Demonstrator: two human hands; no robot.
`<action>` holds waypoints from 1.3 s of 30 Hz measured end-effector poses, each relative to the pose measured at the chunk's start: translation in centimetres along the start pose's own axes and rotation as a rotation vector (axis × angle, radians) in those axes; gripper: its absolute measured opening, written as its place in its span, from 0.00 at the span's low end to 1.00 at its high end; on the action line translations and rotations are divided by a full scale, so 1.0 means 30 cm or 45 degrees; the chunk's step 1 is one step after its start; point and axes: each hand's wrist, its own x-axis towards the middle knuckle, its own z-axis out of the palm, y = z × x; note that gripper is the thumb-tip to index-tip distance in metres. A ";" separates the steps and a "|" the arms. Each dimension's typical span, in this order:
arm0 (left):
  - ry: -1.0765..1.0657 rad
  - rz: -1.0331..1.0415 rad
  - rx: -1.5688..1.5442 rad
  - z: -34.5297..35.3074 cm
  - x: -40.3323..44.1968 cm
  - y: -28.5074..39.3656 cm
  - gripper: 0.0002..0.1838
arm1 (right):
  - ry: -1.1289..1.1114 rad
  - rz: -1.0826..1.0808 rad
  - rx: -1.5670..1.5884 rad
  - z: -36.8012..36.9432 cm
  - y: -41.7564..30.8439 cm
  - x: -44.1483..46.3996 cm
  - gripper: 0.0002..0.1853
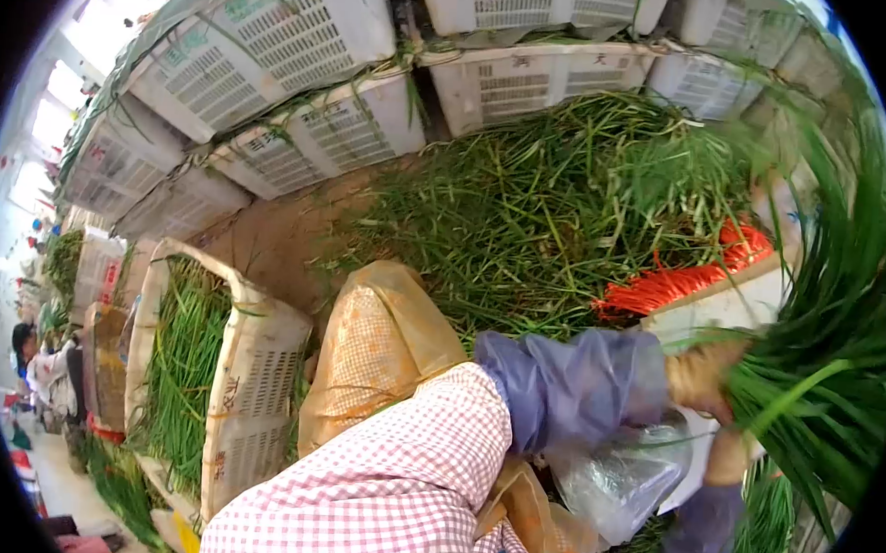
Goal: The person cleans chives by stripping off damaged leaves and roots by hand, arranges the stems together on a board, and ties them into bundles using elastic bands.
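At the right side, a large bunch of long green chives (820, 346) fans out upward and downward, its leaves blurred by motion. My left hand (703, 377), coming out of a purple sleeve, is closed around the near side of the bunch. Just below it, my right hand (728, 456) is against the same bunch; its fingers are hidden behind the leaves. Beside the hands stands a white box or board (727, 313), with a pile of orange-red ties (663, 288) along its edge. A crumpled clear plastic bag (621, 478) lies under my left forearm.
Loose chives (557, 202) are heaped on the floor ahead. Stacked white crates (340, 131) line the back. A crate (256, 407) filled with chives stands at left. More chives (762, 529) lie at lower right. A person (47, 371) is at far left.
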 end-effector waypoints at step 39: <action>-0.249 0.423 0.767 -0.193 0.024 -0.058 0.05 | -0.833 0.545 2.181 0.081 -0.276 -0.227 0.18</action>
